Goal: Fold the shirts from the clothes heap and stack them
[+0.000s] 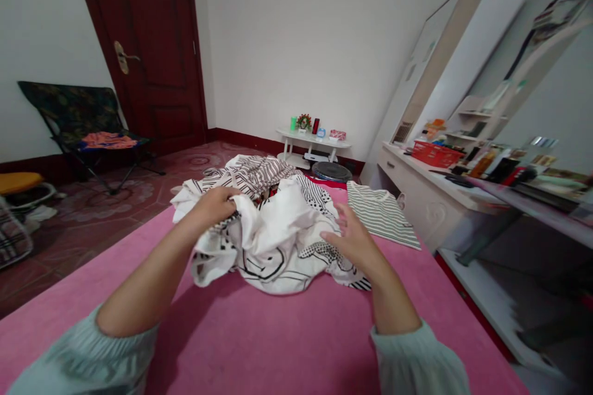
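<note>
A crumpled white garment with black line drawings and dotted patches [282, 228] lies bunched on the pink bed cover [273, 339]. My left hand [217, 205] pinches a fold of it at its upper left side. Over its right side hovers my right hand [345, 233], fingers spread and thumb apart, holding nothing. Behind the white garment is a heap of black-and-white striped clothing [259, 171]. To the right of my right hand, a striped shirt [382, 213] lies flat and folded.
A white dressing table [412, 188] with a red basket [435, 153] and several bottles stands along the right. A camouflage folding chair [78, 111] is at left near the dark red door [143, 31]. A low white side table [315, 139] is by the far wall.
</note>
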The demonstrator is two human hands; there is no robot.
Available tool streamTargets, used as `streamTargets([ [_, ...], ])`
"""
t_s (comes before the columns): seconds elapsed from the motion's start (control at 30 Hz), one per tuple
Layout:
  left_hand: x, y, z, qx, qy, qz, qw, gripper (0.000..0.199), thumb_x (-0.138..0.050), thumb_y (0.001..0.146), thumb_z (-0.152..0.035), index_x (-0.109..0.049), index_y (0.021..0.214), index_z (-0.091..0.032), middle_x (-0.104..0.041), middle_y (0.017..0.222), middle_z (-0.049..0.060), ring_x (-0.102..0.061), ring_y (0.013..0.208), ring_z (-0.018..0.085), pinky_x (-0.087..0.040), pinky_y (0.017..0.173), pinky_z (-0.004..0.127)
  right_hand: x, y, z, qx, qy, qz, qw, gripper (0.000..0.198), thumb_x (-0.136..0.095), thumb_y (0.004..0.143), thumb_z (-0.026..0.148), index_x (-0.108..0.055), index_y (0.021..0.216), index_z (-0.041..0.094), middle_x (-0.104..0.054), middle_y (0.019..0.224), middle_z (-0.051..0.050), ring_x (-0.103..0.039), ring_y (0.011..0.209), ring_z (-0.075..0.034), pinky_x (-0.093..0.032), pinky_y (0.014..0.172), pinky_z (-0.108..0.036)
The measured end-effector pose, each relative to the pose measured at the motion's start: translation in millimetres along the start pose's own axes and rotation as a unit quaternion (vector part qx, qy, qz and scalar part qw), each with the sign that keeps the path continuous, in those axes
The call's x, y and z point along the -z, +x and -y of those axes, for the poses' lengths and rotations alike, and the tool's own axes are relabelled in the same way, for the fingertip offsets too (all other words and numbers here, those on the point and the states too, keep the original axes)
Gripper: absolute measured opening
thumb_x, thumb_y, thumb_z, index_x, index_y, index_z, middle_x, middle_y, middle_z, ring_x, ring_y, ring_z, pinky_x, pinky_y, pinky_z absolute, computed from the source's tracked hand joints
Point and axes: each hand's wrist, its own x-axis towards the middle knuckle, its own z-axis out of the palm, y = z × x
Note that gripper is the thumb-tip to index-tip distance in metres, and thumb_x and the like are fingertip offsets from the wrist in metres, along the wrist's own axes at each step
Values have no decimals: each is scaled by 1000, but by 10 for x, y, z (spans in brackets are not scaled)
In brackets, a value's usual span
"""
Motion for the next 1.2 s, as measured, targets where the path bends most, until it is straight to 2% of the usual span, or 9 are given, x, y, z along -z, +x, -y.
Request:
streamTargets([
  [0.1,-361,-27,39,-34,45,58,997,44,-41,56,-13,-74,84,-20,-73,89,3,-64,91,23,-47,88,30,-121,-9,-372,-20,-168,17,985,93,-79,58,34,-37,140,19,-36,147,-15,-32,136,-32,-26,111,-48],
  [0.23,-743,-93,57,-94,46,145,984,57,-44,62,-12,-67,113,-19,-66,120,6,-57,114,22,-40,101,32,-194,-55,-601,-42,-198,110,973,97,-76,63,37,-29,146,18,-35,148,-15,-35,134,-30,-30,108,-43],
  [0.37,-961,-257,-2,-91,140,181,969,70,-57,65,-18,-51,134,-18,-49,141,12,-45,128,28,-34,107,40,-229,-72,-549,-9,-232,131,964,56,-72,68,31,-58,121,19,-57,126,-10,-52,116,-26,-38,97,-36],
  [0.43,-1042,-344,-56,-94,187,179,961,73,-60,66,-23,-48,137,-18,-45,144,15,-42,130,32,-33,107,45,-245,-73,-498,-3,-246,127,961,37,-71,69,28,-63,104,19,-61,111,-7,-55,106,-23,-40,89,-32],
  [0.67,-1212,-476,-90,-86,228,157,957,78,-62,71,-35,-38,144,-18,-34,150,16,-32,136,34,-26,109,51,-329,-114,-496,-11,-276,99,956,26,-66,74,26,-60,98,20,-58,106,-4,-54,100,-21,-39,83,-29],
  [0.83,-1149,-585,-148,-114,207,102,966,67,-61,70,-27,-49,136,-22,-45,142,12,-37,130,31,-28,107,46,-414,-247,-370,-13,-344,84,935,21,-61,80,26,-59,100,20,-58,108,-7,-53,103,-23,-39,80,-29],
  [0.93,-1013,-753,-199,-151,165,97,970,58,-56,66,-14,-59,122,-27,-58,122,7,-48,117,27,-33,101,41,-351,-460,-251,-3,-374,83,924,19,-60,79,21,-59,98,20,-61,105,-9,-56,101,-24,-39,79,-29],
  [1.07,-721,-1044,-201,-175,105,132,970,64,-49,59,-9,-59,120,-25,-64,106,7,-54,102,26,-40,91,37,5,-858,-133,-34,-327,97,940,17,-60,75,25,-59,92,24,-67,92,-3,-62,88,-23,-41,72,-28],
  [1.2,-289,-1272,-312,-133,15,189,973,59,-42,55,-10,-65,108,-25,-69,99,3,-59,95,24,-42,88,33,501,-1234,165,-65,-229,95,966,12,-61,68,32,-60,78,25,-68,77,0,-63,78,-23,-43,66,-27],
])
